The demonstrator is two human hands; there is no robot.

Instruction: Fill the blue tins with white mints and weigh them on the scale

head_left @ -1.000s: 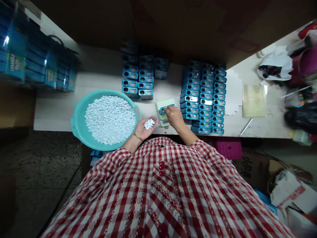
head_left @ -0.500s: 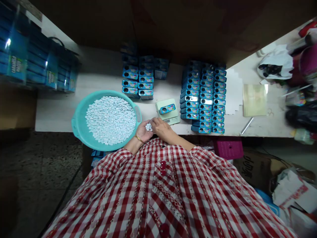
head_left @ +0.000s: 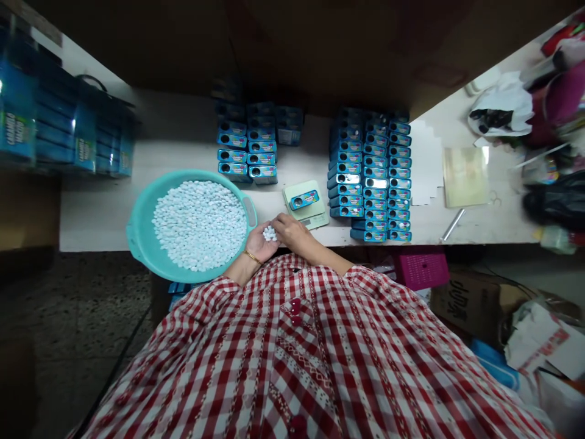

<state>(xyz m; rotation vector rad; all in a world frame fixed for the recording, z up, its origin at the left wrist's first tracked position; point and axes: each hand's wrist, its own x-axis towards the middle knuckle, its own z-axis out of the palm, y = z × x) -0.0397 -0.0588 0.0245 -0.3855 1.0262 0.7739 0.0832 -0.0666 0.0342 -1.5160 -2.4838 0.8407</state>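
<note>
A small heap of white candies (head_left: 269, 233) rests in the cupped palm of my left hand (head_left: 258, 246), beside the bowl. My right hand (head_left: 295, 234) bends over that palm, its fingers drawn together at the heap; whatever the fingertips pinch is hidden. To the left stands a turquoise plastic bowl (head_left: 137, 241) holding a broad layer of the same white candies (head_left: 198, 225). Just beyond my right hand, a blue tin (head_left: 304, 200) with a dark round opening lies on a pale green scale (head_left: 321, 216).
Rows of blue tins (head_left: 375, 183) stand right of the scale, with a smaller group (head_left: 262, 174) behind it. Clear packs of blue boxes (head_left: 85, 146) occupy the far left. A metal tube (head_left: 452, 225) and a yellowish sheet stack (head_left: 466, 177) lie right. A brown panel (head_left: 274, 49) overhangs the back.
The view has shifted slightly, so the table contents appear a little further left. Both hands stay together over the candies, with more of the heap showing between them.
</note>
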